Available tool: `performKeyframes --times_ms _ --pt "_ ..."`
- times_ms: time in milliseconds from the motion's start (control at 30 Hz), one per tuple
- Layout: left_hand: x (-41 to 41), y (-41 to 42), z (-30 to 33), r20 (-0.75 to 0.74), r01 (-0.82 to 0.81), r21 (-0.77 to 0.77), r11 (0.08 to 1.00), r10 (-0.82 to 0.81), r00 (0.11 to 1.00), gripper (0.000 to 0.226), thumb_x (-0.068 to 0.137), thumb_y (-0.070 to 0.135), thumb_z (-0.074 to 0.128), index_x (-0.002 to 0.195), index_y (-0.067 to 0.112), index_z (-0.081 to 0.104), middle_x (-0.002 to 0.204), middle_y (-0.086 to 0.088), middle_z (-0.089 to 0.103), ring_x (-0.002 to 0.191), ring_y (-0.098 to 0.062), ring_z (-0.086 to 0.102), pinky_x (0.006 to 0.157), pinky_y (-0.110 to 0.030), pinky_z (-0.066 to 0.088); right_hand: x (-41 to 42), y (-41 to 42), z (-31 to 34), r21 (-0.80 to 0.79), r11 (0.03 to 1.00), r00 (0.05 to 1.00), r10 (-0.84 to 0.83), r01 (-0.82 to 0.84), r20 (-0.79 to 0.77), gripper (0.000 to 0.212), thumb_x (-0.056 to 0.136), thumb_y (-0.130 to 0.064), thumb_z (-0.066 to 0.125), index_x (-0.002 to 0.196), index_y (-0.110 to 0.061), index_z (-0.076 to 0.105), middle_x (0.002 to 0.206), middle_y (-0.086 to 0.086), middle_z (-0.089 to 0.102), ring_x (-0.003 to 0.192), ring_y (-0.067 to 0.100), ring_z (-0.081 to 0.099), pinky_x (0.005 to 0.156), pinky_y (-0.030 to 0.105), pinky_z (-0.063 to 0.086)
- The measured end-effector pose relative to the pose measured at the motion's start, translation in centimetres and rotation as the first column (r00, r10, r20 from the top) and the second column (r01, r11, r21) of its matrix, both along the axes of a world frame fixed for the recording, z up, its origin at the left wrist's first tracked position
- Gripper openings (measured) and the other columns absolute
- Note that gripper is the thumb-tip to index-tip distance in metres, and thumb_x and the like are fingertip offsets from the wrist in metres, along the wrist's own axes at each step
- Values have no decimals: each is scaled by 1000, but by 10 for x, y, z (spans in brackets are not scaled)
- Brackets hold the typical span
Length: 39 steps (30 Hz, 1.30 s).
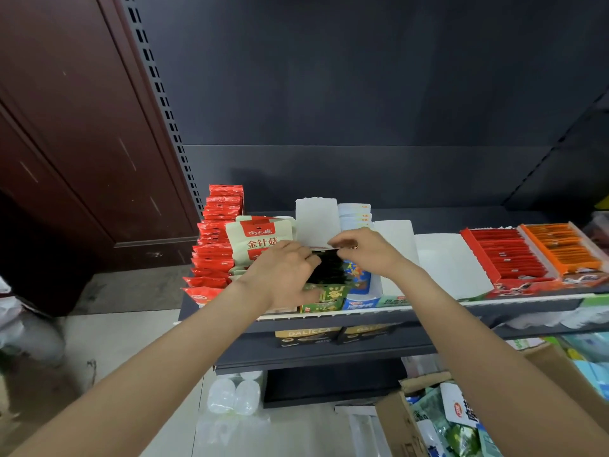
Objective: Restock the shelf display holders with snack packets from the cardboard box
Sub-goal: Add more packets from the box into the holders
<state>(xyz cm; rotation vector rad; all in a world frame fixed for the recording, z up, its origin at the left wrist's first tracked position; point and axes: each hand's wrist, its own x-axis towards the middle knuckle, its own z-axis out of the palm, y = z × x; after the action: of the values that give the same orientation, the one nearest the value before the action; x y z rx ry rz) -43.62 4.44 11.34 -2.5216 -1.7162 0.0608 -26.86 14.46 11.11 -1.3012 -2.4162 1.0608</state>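
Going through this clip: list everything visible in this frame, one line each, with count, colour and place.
dark packets: small stack, black, held over the green holder at shelf front
green holder: one, green, shelf front centre
blue holder: one, blue and white, right of the green one
beige packets: several, beige with red label, left of the hands
red packets: long row, red, far left of shelf
white dividers: several, white, centre to right of shelf
red tray: one, red, right
orange tray: one, orange, far right
cardboard box: one, brown, floor lower right, mixed packets inside
door: one, dark red, left
left hand: grips dark packets
right hand: pinches their top edge
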Motion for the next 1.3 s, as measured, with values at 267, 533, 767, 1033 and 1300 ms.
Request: performKeyframes --times_ms 267,533,767,1033,1300 --pt "80 -15 -12 357 -43 252 967 -51 933 34 85 32 38 92 15 66 85 -1 66 81 -21 61 70 -30 46 81 -48 -11 65 967 943 -225 248 -247 22 90 0 54 98 -13 70 93 -4 69 87 6 62 75 0 41" --pt "225 -47 -51 664 -53 -56 997 77 744 21 93 14 48 107 6 62 103 -10 61 95 -24 57 79 -32 45 220 -100 -62 10 936 933 -351 353 -79 18 92 -4 55 103 -8 68 96 0 68 88 11 62 77 11 45" --pt "328 -73 -131 421 -153 -559 815 438 794 25 95 13 46 117 7 57 120 -13 56 109 -28 55 93 -38 45 322 -132 -143 -133 944 898 -235 302 372 58 90 -21 61 143 -13 35 144 11 41 131 30 39 106 39 35" --pt "366 -81 -180 242 -426 -749 508 808 538 42 89 22 62 123 1 51 121 -17 58 112 -31 55 89 -36 46 355 -154 -170 -37 997 820 -40 75 571 81 90 -2 56 150 -27 9 158 4 9 145 29 11 107 46 37" --pt "364 -71 -139 462 -89 -886 456 884 -69 18 96 7 50 81 6 58 79 -11 63 64 -15 63 61 -18 56 366 -142 -154 -286 958 971 79 -12 224 73 88 -29 62 148 -29 20 153 2 20 141 26 19 112 39 26"
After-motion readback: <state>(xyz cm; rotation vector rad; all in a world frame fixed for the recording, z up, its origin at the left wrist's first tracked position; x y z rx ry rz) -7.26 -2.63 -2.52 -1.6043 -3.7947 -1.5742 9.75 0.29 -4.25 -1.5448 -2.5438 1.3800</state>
